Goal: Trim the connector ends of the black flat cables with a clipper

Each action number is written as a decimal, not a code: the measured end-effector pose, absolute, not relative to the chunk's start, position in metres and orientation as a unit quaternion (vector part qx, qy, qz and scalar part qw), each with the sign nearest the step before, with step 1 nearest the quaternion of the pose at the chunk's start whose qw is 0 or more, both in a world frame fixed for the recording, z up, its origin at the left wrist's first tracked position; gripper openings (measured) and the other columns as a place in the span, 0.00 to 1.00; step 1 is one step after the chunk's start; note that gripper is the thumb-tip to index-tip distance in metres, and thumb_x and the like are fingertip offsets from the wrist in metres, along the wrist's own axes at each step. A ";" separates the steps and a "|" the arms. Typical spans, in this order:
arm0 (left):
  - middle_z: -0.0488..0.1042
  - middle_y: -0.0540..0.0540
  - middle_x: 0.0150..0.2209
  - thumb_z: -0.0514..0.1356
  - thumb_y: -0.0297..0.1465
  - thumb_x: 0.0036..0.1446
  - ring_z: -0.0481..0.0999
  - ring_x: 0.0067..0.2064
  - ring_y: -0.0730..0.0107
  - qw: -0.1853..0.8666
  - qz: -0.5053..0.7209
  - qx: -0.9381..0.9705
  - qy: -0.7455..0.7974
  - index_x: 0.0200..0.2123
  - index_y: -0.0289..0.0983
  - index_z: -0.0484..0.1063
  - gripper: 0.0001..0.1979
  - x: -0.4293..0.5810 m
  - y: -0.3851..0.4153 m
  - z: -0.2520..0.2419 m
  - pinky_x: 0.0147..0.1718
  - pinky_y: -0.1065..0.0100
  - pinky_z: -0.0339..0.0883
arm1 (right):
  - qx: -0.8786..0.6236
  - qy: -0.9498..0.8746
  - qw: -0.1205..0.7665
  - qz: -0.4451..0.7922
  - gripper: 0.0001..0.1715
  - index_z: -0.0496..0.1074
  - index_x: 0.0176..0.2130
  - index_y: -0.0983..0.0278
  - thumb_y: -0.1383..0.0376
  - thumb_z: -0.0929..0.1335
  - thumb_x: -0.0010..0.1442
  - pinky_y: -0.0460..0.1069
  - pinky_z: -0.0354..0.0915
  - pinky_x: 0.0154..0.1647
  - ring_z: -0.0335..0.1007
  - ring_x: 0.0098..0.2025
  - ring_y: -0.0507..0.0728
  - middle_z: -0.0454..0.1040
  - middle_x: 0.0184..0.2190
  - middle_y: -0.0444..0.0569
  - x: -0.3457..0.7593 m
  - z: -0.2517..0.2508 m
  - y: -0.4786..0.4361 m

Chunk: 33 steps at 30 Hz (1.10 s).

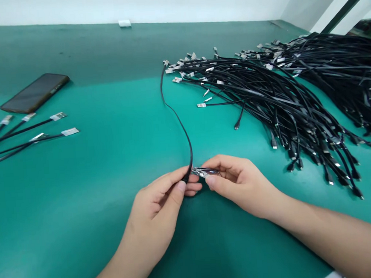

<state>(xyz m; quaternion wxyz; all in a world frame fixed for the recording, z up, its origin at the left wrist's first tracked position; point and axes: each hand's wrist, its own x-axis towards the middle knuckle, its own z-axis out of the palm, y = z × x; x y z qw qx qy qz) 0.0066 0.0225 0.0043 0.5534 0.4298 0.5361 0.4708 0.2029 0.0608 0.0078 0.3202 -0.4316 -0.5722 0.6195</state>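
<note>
Far left of the green surface (111,170): a handful of loose cables (21,139) fanned out, silver plugs pointing right, the other ends running out of view. Just behind them lies a dark phone (36,93), flat, screen up, set at an angle. Further along, at the back edge by the wall, a small white object (124,23); cannot tell what it is. Near the middle, towards the front, the left hand (158,201): grip pressed together, thumb and forefinger pinching the lower end of a single black cable (180,122). That cable runs away from the hand in a loose curve over the surface and ends in a silver plug at the back, just beside the big heap. Against the pinched end, between the two hands, a small shiny metal piece (203,171). The right hand (240,182) has it, grip closed, thumb and fingertips pinching its right end; the hands are nearly touching. Right of the hands, a large heap of black cables (275,102), silver plugs bunched at the back left, small dark plugs trailing front right. Beyond it, partly out of view, a second heap (347,66).
</note>
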 end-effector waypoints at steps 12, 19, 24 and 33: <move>0.82 0.50 0.27 0.77 0.27 0.44 0.82 0.29 0.70 0.538 0.505 0.392 0.549 0.36 0.42 0.85 0.14 0.010 0.023 0.005 0.31 0.75 0.79 | -0.439 -0.588 0.313 0.603 0.12 0.79 0.40 0.63 0.57 0.72 0.62 0.47 0.60 0.26 0.64 0.30 0.53 0.74 0.29 0.46 0.205 0.010 0.056; 0.78 0.53 0.25 0.75 0.26 0.44 0.79 0.27 0.73 0.506 0.509 0.418 0.557 0.40 0.43 0.84 0.17 0.012 0.020 0.006 0.28 0.77 0.76 | -0.435 -0.572 0.308 0.623 0.10 0.77 0.39 0.63 0.59 0.72 0.61 0.46 0.55 0.24 0.58 0.25 0.50 0.69 0.27 0.43 0.202 0.013 0.054; 0.77 0.55 0.25 0.74 0.26 0.46 0.78 0.27 0.75 0.496 0.502 0.432 0.561 0.40 0.42 0.82 0.16 0.013 0.019 0.007 0.28 0.80 0.76 | -0.432 -0.571 0.307 0.626 0.09 0.76 0.38 0.64 0.60 0.72 0.62 0.45 0.54 0.23 0.56 0.24 0.48 0.67 0.26 0.42 0.202 0.015 0.054; 0.75 0.58 0.25 0.73 0.25 0.49 0.77 0.27 0.82 0.490 0.496 0.440 0.566 0.43 0.41 0.80 0.17 0.015 0.019 0.009 0.29 0.85 0.74 | -0.436 -0.587 0.295 0.615 0.10 0.75 0.38 0.66 0.60 0.71 0.62 0.45 0.53 0.21 0.54 0.23 0.48 0.66 0.24 0.42 0.204 0.017 0.054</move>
